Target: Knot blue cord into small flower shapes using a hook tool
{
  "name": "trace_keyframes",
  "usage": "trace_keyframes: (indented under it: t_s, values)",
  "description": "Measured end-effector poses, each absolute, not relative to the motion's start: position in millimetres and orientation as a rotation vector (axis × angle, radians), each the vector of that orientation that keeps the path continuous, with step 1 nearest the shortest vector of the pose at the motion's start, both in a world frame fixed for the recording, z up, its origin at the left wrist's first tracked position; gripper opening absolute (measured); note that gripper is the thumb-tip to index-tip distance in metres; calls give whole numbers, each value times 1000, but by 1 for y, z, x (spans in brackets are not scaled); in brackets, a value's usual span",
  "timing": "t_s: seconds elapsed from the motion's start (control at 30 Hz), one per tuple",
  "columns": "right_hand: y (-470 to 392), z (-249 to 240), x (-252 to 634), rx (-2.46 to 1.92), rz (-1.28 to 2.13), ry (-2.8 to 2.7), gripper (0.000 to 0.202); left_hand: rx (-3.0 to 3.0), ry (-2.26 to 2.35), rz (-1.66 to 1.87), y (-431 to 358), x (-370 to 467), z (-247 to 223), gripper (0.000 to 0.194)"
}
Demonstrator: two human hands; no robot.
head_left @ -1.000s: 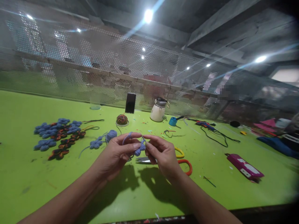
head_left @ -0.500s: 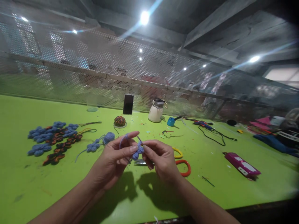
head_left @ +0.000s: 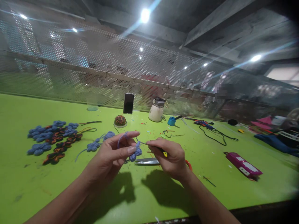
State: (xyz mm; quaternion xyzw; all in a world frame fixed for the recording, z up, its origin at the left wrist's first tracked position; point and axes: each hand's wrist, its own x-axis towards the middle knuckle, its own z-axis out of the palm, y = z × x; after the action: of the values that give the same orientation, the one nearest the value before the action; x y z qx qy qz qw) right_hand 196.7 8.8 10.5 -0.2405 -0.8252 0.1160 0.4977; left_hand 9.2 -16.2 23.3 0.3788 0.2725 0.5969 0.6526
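Observation:
My left hand (head_left: 118, 155) pinches a small blue crochet flower (head_left: 135, 153), with blue yarn (head_left: 119, 141) looped over its raised index finger. My right hand (head_left: 169, 157) is closed on a thin crochet hook (head_left: 143, 143), whose tip meets the top of the flower. Behind my left hand sits a blue yarn ball (head_left: 109, 135), partly hidden. Scissors (head_left: 147, 161) lie on the table below the hands, their handles mostly covered by my right hand. A finished-looking blue flower (head_left: 93, 145) with a yarn tail lies left of my left hand.
Several blue and dark orange crochet flowers (head_left: 63, 146) lie at the left of the green table (head_left: 112, 202). Toward the back stand a multicoloured yarn ball (head_left: 120, 120), a phone (head_left: 128, 103), a jar (head_left: 156, 110) and a blue pot (head_left: 171, 121). A purple case (head_left: 243, 165) and a glue gun (head_left: 203, 124) are on the right.
My right hand has drawn back to the right from the flower, so the hook now shows between them. More of the scissor blades is visible. My left hand keeps its hold.

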Motion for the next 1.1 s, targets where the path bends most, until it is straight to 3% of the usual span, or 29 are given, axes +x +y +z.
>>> trace_keyframes:
  t_s: [0.47,0.67,0.73,0.87,0.93,1.1]
  values:
    - [4,16,199,-622,395,-1977,16,847,655,1350,-14,4,21,20]
    - [6,8,194,-648,1199,-1649,12,957,646,1255,-10,5,18,8]
    - [8,5,191,-653,1383,-1540,13,985,660,1238,-8,6,17,18]
    - [9,4,186,-729,1449,-1474,15,1112,684,1202,-6,7,17,74]
    - [8,6,185,-740,1415,-1521,19,1202,718,1185,-5,6,18,90]
    - [10,9,187,-807,1376,-1656,32,1484,866,1148,-3,5,18,81]
